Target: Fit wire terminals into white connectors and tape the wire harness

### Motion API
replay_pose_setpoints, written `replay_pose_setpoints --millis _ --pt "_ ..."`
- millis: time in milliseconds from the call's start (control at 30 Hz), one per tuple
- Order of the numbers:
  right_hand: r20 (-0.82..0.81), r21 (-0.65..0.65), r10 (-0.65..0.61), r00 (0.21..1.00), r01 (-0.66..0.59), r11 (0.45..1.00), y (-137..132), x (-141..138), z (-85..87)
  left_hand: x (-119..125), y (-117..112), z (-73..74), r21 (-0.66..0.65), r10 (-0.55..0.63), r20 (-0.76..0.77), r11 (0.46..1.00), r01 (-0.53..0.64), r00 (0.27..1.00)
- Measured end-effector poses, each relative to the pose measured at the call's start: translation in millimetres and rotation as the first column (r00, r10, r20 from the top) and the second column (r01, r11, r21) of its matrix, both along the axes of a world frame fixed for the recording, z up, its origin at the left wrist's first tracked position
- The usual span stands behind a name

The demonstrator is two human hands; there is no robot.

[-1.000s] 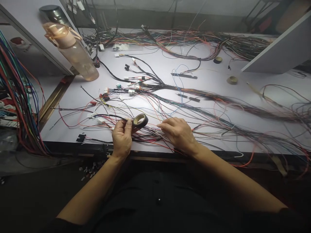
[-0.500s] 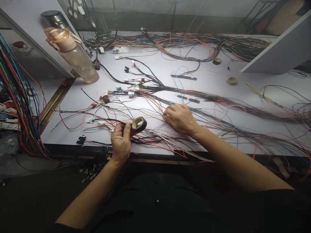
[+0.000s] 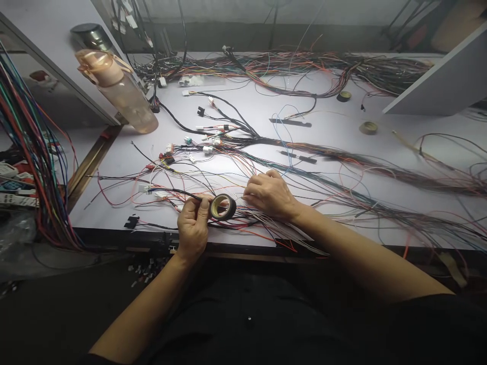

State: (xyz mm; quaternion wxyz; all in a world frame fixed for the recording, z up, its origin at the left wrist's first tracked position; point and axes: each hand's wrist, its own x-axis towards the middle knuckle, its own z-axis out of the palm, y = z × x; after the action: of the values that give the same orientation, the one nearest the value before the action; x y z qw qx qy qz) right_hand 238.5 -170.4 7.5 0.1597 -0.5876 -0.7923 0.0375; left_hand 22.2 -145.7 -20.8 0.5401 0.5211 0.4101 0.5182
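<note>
My left hand (image 3: 193, 223) pinches a black taped cable (image 3: 177, 191) between thumb and fingers. A roll of black tape (image 3: 223, 208) stands on edge at those fingertips, its pale yellow core facing me. White connectors (image 3: 145, 188) sit at the cable's left end. To the right of the roll, my right hand (image 3: 270, 195) is closed, knuckles up, with its fingertips on thin loose wires (image 3: 262, 220). Its palm and part of the wires are hidden under the hand. Farther back lies a branched wire harness (image 3: 262, 140) with several connectors.
A peach bottle (image 3: 127, 99) stands at the back left by an upright panel. Wire bundles (image 3: 274, 66) run along the table's rear. Two more tape rolls, one greenish (image 3: 344, 96) and one paler (image 3: 368, 128), lie at right. Coloured wires (image 3: 41, 167) hang at far left.
My right hand has moved left and slightly nearer, toward the tape roll. The roll has shifted a little right and turned its open core more toward me. The left hand still pinches the cable.
</note>
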Motion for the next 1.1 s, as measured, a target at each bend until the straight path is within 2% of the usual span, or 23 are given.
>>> replay_pose_setpoints --millis 100,233,367,500,633,733,800,900,1100 --pt "-0.029 0.043 -0.061 0.998 0.062 0.997 0.8 -2.6 -2.8 0.7 -3.2 5.2 0.044 -0.081 -0.017 0.996 0.081 0.997" --pt "-0.007 0.004 -0.056 0.998 0.056 0.998 2.4 -2.7 -6.5 2.3 -4.6 11.3 -0.015 -0.178 0.015 0.984 0.179 0.984" --pt "-0.056 -0.087 0.003 0.998 -0.008 0.996 4.2 0.3 -2.3 2.6 -4.1 13.8 -0.003 -0.201 0.015 0.98 0.201 0.979" --pt "-0.142 -0.207 0.006 0.99 -0.036 0.978 8.1 -5.2 8.2 1.9 -3.8 14.9 -0.005 -0.209 -0.005 0.978 0.209 0.978" --pt "-0.188 -0.361 -0.08 0.979 0.007 0.932 15.3 -16.8 16.3 1.4 -4.3 16.4 0.022 -0.208 -0.024 0.978 0.209 0.978" --pt "-0.286 -0.445 -0.165 0.944 0.021 0.895 18.2 -20.0 17.8 1.3 -4.8 16.0 0.01 -0.207 -0.011 0.978 0.207 0.978" --pt "-0.384 -0.43 -0.196 0.902 0.013 0.903 17.2 -18.4 16.8 1.5 -5.0 14.8 -0.013 -0.187 0.009 0.982 0.187 0.982" --pt "-0.505 -0.353 -0.177 0.845 -0.015 0.936 13.0 -14.3 13.9 2.2 -5.0 12.5 -0.036 -0.162 0.025 0.986 0.163 0.986" --pt "-0.558 -0.332 -0.141 0.818 -0.065 0.941 7.1 -15.4 14.6 3.1 -4.4 12.4 -0.016 -0.167 -0.002 0.986 0.167 0.986"
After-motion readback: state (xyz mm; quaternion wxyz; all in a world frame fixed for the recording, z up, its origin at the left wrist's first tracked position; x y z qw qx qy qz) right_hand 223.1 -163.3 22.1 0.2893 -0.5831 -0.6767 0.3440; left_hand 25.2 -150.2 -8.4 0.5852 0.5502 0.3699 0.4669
